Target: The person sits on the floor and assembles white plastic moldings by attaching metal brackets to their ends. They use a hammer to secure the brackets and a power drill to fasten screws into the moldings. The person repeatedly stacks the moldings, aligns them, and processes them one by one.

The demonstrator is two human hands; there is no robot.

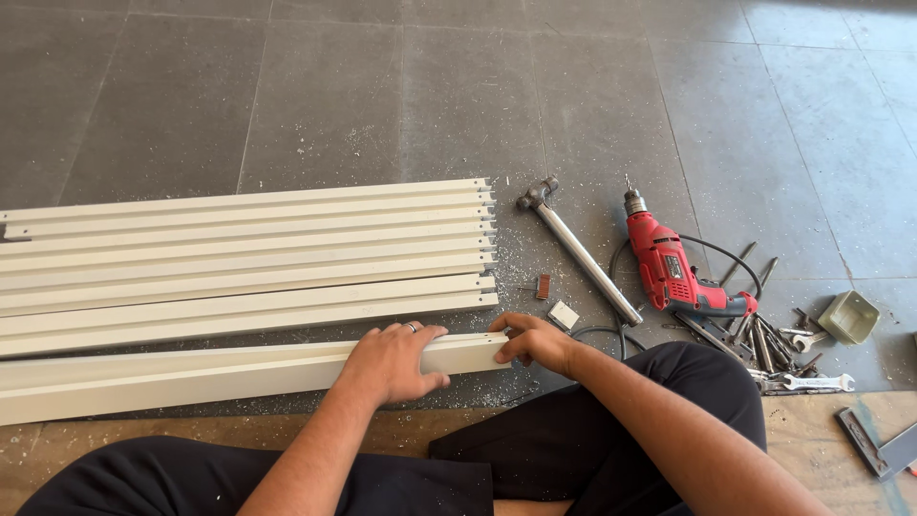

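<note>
**Both hands steady the end of a cream metal channel on the floor**

Floor [382, 86]: dark grey tiles, matte, dusted with pale swarf and chips around the work. A strip of brown board [143, 440] runs along the near edge, under the person's legs.

Stack of channels [248, 253]: about ten long cream-painted metal profiles laid flat side by side, ends roughly flush on the right. Likely staged that way so the ends line up and each is easy to pull. Smooth painted finish, sharp folded edges.

Working channel [191, 375]: same cream profile, pulled apart from the stack and lying nearest the person, parallel to the rest, right end just in front of the knees.

Left hand [390, 363]: palm down across the top of the channel near its right end, fingers curled over the far edge, pressing rather than lifting. Ring on one finger.

Right hand [533, 339]: fingertips pinch the very end of the channel, thumb low. Looks like it is squaring or holding the end.

Right of the stack, within arm's reach:
- hammer [578, 248], steel shaft, lying diagonally
- red electric drill [673, 272], bit fitted, black cord looped beside it
- pile of spanners and bits [774, 349], bare steel
- small green tray [848, 316]
- small white block [563, 314] and a brown piece [543, 287] just beside the right hand
</note>
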